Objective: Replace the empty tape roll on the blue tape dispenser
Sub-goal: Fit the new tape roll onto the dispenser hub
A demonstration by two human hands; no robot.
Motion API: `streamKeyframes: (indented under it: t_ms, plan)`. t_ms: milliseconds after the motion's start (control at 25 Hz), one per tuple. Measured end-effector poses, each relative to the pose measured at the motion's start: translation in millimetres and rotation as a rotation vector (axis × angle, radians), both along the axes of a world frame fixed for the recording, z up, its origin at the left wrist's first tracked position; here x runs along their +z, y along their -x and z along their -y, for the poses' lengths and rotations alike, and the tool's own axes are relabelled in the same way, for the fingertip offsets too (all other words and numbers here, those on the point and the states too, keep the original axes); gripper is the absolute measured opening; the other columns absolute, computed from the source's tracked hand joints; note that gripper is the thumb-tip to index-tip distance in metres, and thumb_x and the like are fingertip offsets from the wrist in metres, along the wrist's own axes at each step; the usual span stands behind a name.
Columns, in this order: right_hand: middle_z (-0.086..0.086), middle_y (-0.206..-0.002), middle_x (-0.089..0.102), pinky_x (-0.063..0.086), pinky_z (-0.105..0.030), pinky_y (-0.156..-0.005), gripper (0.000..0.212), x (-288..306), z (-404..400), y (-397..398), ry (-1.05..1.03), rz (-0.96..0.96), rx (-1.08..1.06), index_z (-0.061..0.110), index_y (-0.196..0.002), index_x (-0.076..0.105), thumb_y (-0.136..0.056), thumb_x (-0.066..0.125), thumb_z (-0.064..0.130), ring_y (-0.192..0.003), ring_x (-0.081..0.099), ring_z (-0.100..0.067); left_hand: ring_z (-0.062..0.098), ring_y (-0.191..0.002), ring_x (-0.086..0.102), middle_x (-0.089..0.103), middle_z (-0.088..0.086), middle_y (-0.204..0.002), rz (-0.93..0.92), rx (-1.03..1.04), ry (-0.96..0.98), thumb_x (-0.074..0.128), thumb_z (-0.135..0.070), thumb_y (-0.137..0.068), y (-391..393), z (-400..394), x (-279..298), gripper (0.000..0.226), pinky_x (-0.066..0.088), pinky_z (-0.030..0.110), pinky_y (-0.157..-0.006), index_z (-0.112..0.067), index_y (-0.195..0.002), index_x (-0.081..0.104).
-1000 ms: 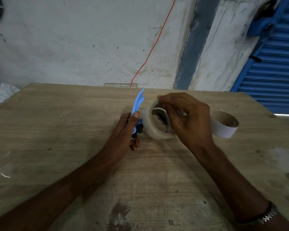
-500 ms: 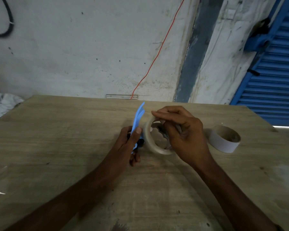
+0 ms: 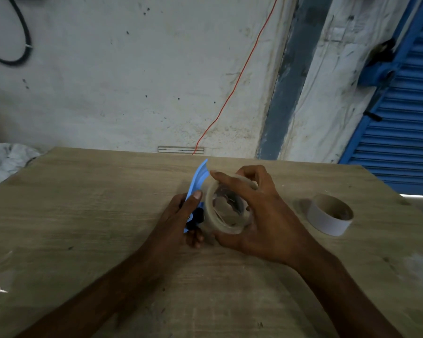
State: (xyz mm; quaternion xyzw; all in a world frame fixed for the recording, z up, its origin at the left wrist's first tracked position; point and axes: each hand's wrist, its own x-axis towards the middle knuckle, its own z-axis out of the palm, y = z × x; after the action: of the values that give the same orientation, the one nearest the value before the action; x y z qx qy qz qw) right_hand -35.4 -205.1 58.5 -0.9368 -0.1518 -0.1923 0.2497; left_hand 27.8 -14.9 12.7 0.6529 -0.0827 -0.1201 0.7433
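Observation:
My left hand (image 3: 178, 215) grips the blue tape dispenser (image 3: 198, 178) upright on the wooden table (image 3: 83, 215), thumb pressed on its side. Its blue handle sticks up toward the wall and a black part shows below my thumb. My right hand (image 3: 259, 215) holds a clear tape roll (image 3: 224, 220) right beside the dispenser, fingers across its top rim and palm behind it. Whether the roll sits on the dispenser's hub is hidden. The empty cardboard roll (image 3: 329, 217) lies on the table to the right, apart from both hands.
A white wall stands just behind the table's far edge, with a red wire (image 3: 232, 93) running down it. A blue shutter (image 3: 401, 118) is at the right. White cloth (image 3: 3, 162) lies off the table's left corner. Clear plastic film (image 3: 0, 284) rests near the left edge.
The camera view has tilted upward, showing more wall. My right hand has turned the clear roll and pressed it closer against the dispenser. My left hand keeps its grip.

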Motion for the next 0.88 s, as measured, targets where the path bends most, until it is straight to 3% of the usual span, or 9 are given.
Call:
streamKeyframes:
  t_ms: [80,160,280,440,720,880]
  plan:
    - [0.015,-0.147,0.04,0.052,-0.019,-0.105,0.112,3.7,5.7,-2.7,-0.089,-0.013,0.027,0.046,-0.16,0.032,-0.065,0.09,0.059,-0.135,0.048,-0.001,0.022,-0.05,0.06,0.073,0.01,-0.08,-0.02,-0.028,0.017,0.059,-0.055,-0.088,-2.0,-1.8,1.5,0.055,0.047,0.028,-0.044,-0.006,-0.111,0.064]
    - [0.016,-0.15,0.045,0.049,-0.018,-0.109,0.113,4.5,9.3,-4.8,-0.155,-0.021,0.078,0.037,-0.16,0.035,-0.065,0.096,0.048,-0.138,0.051,-0.002,0.023,-0.049,0.057,0.071,0.011,-0.077,-0.022,-0.042,0.008,0.056,-0.054,-0.095,-5.8,-6.5,1.6,0.053,0.045,0.028,-0.044,-0.005,-0.113,0.064]
    - [0.012,-0.152,0.048,0.048,-0.023,-0.113,0.11,1.3,8.5,-6.5,-0.178,-0.026,0.162,0.03,-0.159,0.04,-0.066,0.099,0.035,-0.141,0.052,-0.007,0.02,-0.045,0.055,0.07,0.001,-0.064,0.039,-0.044,-0.059,0.053,-0.053,-0.098,-9.5,-9.3,2.0,0.04,0.042,0.025,-0.041,-0.015,-0.102,0.067]
    - [0.008,-0.149,0.051,0.044,-0.008,-0.107,0.111,-1.9,10.8,-8.5,-0.236,-0.025,0.159,0.029,-0.158,0.045,-0.062,0.102,0.021,-0.138,0.053,0.0,0.02,-0.043,0.054,0.07,0.002,-0.064,0.064,-0.045,-0.087,0.054,-0.054,-0.097,-11.7,-10.0,1.0,0.035,0.039,0.024,-0.039,-0.021,-0.095,0.066]
    - [0.01,-0.152,0.046,0.039,-0.006,-0.109,0.109,-1.6,16.7,-10.5,-0.123,-0.042,0.185,0.031,-0.158,0.045,-0.064,0.1,0.024,-0.143,0.046,0.002,0.012,-0.044,0.053,0.07,-0.008,-0.058,0.147,-0.067,-0.191,0.042,-0.053,-0.103,-5.8,-9.1,1.4,0.035,0.038,0.023,-0.04,-0.03,-0.092,0.066]
    - [0.012,-0.158,0.041,0.036,-0.008,-0.114,0.11,-1.2,21.9,-9.2,-0.044,-0.126,0.229,0.035,-0.158,0.043,-0.064,0.099,0.026,-0.149,0.04,0.0,0.01,-0.045,0.053,0.071,-0.002,-0.065,0.155,-0.091,-0.232,0.041,-0.06,-0.1,-5.8,-10.9,-0.6,0.039,0.039,0.022,-0.041,-0.033,-0.1,0.069]
